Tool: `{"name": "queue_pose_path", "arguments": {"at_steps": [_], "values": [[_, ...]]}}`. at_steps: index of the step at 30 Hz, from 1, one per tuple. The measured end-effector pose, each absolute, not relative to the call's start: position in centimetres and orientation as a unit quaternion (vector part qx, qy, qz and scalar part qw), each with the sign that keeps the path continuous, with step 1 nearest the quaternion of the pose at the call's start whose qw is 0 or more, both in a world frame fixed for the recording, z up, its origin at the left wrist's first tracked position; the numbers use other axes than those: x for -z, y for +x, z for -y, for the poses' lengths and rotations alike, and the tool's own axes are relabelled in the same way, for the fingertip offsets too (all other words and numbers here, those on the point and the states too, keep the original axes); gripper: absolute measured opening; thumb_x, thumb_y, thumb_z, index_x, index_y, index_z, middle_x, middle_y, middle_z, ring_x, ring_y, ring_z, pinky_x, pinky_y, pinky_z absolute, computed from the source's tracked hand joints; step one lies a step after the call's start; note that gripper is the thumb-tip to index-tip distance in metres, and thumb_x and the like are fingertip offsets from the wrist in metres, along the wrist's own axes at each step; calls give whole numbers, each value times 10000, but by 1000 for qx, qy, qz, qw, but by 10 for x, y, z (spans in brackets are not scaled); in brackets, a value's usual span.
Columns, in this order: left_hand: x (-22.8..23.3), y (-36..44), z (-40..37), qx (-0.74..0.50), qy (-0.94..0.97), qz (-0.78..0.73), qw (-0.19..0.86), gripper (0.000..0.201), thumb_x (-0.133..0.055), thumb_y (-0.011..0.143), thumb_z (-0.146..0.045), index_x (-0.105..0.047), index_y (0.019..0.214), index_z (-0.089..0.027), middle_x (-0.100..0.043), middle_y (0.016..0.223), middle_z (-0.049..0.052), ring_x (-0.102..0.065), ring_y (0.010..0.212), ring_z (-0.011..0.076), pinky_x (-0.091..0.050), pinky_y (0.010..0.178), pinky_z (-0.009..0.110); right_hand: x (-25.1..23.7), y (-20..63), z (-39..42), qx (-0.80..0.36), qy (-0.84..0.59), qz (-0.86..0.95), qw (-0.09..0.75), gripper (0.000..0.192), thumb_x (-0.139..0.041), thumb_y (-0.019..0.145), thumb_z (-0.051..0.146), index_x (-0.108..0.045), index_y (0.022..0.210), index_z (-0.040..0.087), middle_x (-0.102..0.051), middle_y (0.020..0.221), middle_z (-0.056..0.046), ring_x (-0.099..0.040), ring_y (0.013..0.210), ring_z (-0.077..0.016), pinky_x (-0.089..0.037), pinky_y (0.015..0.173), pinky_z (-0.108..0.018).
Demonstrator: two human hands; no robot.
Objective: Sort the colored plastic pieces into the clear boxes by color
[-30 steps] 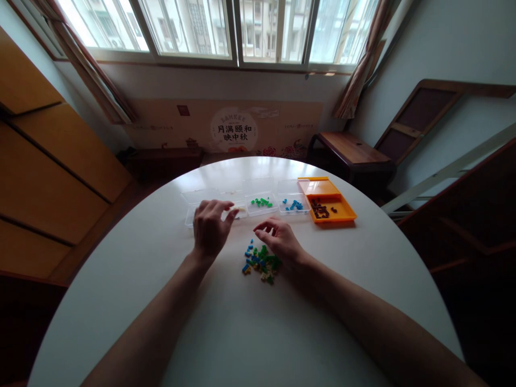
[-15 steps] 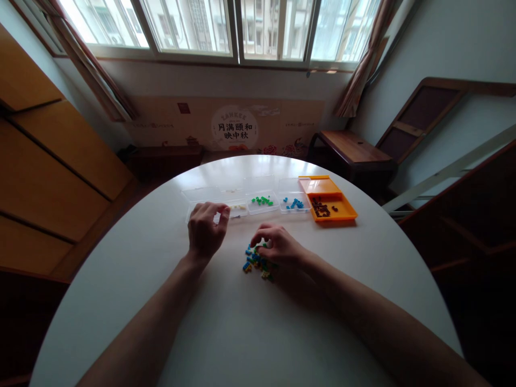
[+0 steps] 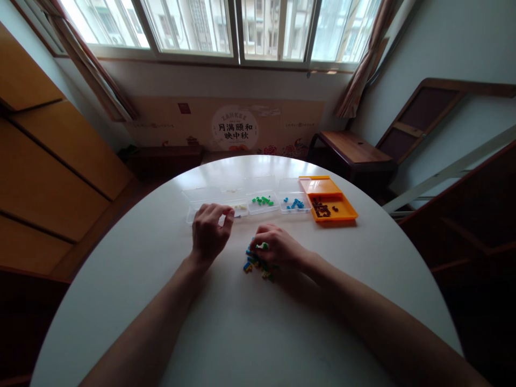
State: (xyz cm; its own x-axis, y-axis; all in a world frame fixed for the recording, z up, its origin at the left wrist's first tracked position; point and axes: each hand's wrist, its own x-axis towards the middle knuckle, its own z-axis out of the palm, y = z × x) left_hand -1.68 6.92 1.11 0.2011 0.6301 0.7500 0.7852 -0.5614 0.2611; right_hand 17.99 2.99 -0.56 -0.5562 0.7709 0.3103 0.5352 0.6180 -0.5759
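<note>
My right hand (image 3: 278,248) is curled down over the small heap of blue, green and tan plastic bricks (image 3: 256,260) near the middle of the round white table (image 3: 250,333), fingertips pinched on a green piece. My left hand (image 3: 209,232) hangs loosely curled just before the clear plastic tray at the row's left end (image 3: 193,207) — whether it holds anything I cannot tell. The orange plastic tray (image 3: 332,204) lies well apart at right, with bare tabletop nearer me.

Right hand (image 3: 278,250) hiding part of brick pile (image 3: 255,262), its grip's contents too small to tell
</note>
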Motion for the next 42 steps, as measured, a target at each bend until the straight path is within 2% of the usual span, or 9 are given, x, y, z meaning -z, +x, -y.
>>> {"name": "queue_pose_path", "arguments": {"at_steps": [8, 14, 20, 23, 27, 31, 37, 42], "values": [[-10, -17, -69, 427, -770, 464, 96, 154, -531, 874, -243, -632, 774, -184, -661, 754, 37, -543, 755, 204, -448, 744, 343, -3, 178, -25, -159, -421, 860, 239, 135, -624, 751, 134, -714, 837, 188, -620, 864, -49, -555, 854, -182, -424, 793, -292], [-9, -17, -69, 426, -771, 464, 90, 144, -535, 867, -237, -635, 777, -185, -658, 761, 39, -546, 766, 206, -451, 753, 350, -6, 171, -19, -136, -445, 856, 225, 79, -648, 770, 224, -703, 817, 192, -609, 861, -53, -540, 843, -181, -412, 764, -298], [-9, -17, -68, 425, -774, 461, 85, 147, -531, 868, -242, -634, 778, -186, -656, 765, 41, -549, 769, 206, -458, 752, 354, -5, 165, -17, -133, -461, 852, 208, 53, -644, 758, 196, -690, 781, 185, -600, 840, -50, -532, 817, -179, -400, 741, -301], [-10, -15, -68, 429, -780, 449, 75, 138, -539, 858, -231, -634, 767, -189, -654, 757, 41, -552, 772, 206, -465, 749, 355, -4, 167, -21, -181, -465, 832, 242, 57, -631, 758, 166, -685, 765, 183, -585, 817, -33, -533, 798, -161, -403, 738, -285], [-13, -12, -64, 433, -815, 383, 44, 79, -566, 824, -182, -639, 796, -194, -657, 773, 36, -560, 786, 195, -474, 755, 348, -3, 174, -31, -296, -479, 745, 358, 88, -591, 787, 180, -676, 770, 164, -573, 791, -13, -523, 690, -111, -416, 677, -249], [-15, -7, -58, 393, -866, 310, 10, 93, -596, 782, -171, -638, 860, -199, -663, 847, 41, -571, 826, 193, -477, 779, 356, 2, 178, -40, -377, -478, 651, 453, 119, -591, 786, 251, -651, 770, 149, -591, 741, -9, -507, 650, -110, -419, 630, -242], [-13, 0, -57, 348, -883, 307, 65, 78, -593, 843, -264, -635, 805, -210, -673, 806, 33, -566, 796, 190, -443, 764, 355, 3, 177, -40, -416, -462, 626, 471, 148, -611, 763, 291, -644, 737, 148, -602, 686, -1, -519, 645, -115, -425, 616, -239], [-13, 0, -57, 327, -895, 284, 103, 89, -568, 861, -225, -636, 804, -214, -666, 772, 20, -543, 765, 184, -422, 742, 340, 6, 177, -38, -400, -480, 625, 467, 177, -620, 765, 313, -657, 723, 145, -605, 666, -5, -508, 621, -112, -413, 586, -229]]}}
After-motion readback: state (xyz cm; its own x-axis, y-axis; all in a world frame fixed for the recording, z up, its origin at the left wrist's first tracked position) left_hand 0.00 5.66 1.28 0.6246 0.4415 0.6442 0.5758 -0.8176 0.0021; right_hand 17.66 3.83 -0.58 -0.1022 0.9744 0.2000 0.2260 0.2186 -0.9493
